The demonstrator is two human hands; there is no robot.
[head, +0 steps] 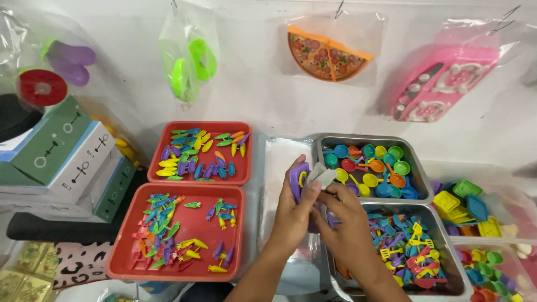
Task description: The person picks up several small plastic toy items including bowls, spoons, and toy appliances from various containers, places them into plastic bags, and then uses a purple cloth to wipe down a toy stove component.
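My left hand (292, 211) holds a small purple plastic toy piece (298, 179) upright above a clear plastic bag on the table. My right hand (348, 223) is pressed against it from the right, its fingers pinching pale grey plastic pieces (323, 176) beside the purple one. Both hands hover between the red trays and the metal trays. Just right of the hands, a metal tray (442, 240) holds several small coloured toy utensils. Behind it, another metal tray (417, 168) holds several coloured toy pans and spoons.
Two red trays (197, 226) (246, 151) at left hold small plastic toy vegetables. Stacked boxes (67, 162) stand far left. Clear bins (475, 207) of coloured toys sit at right. Bagged toys, including a pizza (327, 55) and a pink set (442, 84), hang on the wall.
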